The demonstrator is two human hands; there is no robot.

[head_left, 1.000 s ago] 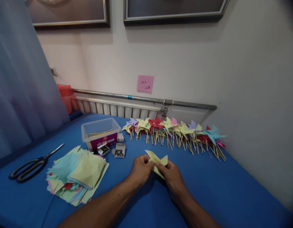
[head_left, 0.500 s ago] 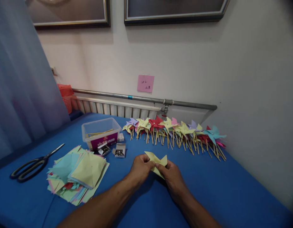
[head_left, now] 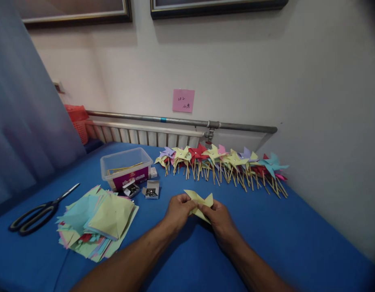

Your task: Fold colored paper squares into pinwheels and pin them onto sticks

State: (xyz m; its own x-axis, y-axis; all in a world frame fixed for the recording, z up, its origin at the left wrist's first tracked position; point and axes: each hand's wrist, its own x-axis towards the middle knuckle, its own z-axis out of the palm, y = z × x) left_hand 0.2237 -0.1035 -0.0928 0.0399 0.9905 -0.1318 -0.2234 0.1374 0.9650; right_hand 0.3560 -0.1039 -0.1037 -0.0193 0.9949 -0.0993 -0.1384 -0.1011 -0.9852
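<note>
With our left hand [head_left: 177, 213] and right hand [head_left: 221, 219] we pinch a folded yellow paper [head_left: 200, 198] between our thumbs and fingers. We have it over the blue table [head_left: 297, 247], near the bright pinwheels [head_left: 233, 157] on sticks

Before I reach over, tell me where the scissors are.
In the head view, the scissors lie at the left on the blue surface, just left of the paper stack.
</note>
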